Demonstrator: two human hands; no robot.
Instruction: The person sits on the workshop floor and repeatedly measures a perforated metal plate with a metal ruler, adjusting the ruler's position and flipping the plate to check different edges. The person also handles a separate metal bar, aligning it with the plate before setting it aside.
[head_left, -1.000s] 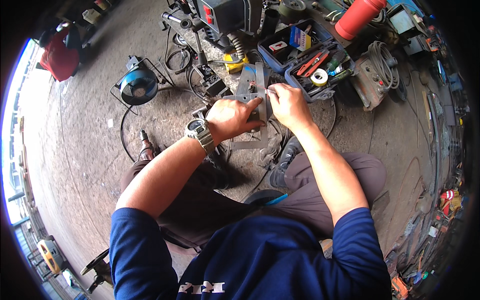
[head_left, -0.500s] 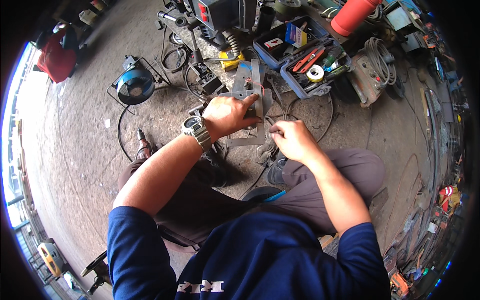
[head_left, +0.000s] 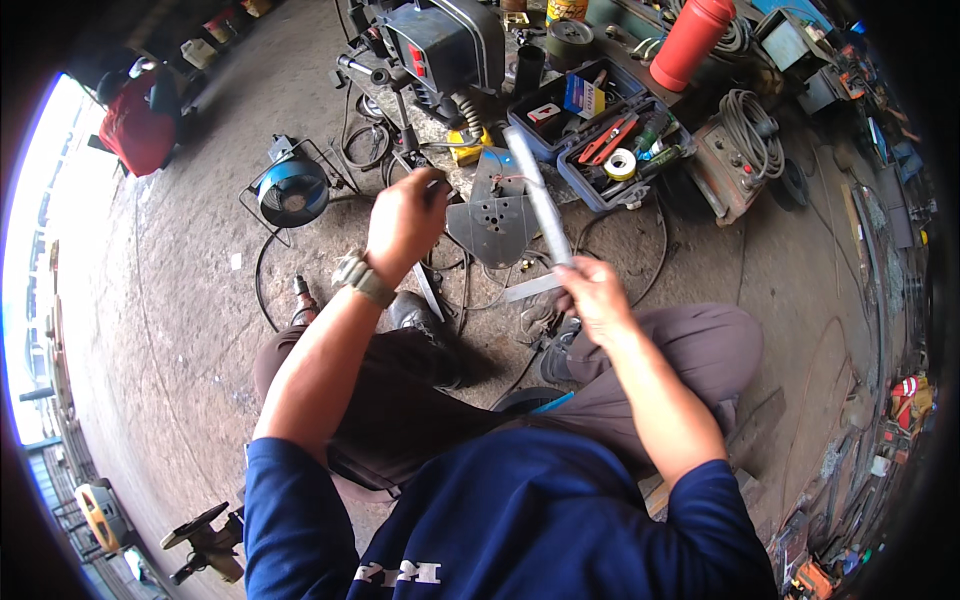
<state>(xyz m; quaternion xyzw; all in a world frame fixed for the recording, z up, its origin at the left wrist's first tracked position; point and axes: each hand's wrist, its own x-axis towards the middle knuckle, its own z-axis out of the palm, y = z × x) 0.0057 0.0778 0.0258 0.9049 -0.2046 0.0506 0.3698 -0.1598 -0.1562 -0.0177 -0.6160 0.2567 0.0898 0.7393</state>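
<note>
A: Right hand?
B: Clenched round a long steel strip, strip angled up over the grey metal plate on the floor
A: Left hand?
B: Raised above the plate's left edge, fingers curled on something thin, can't tell what
A: Around it?
B: Blue toolbox just behind, red cylinder beyond

metal plate btwn hands, toolbox behind, fan left.

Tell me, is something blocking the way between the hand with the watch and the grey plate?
Nothing visible does. The left hand is raised just left of the plate, with only bare floor showing in the gap.
</note>
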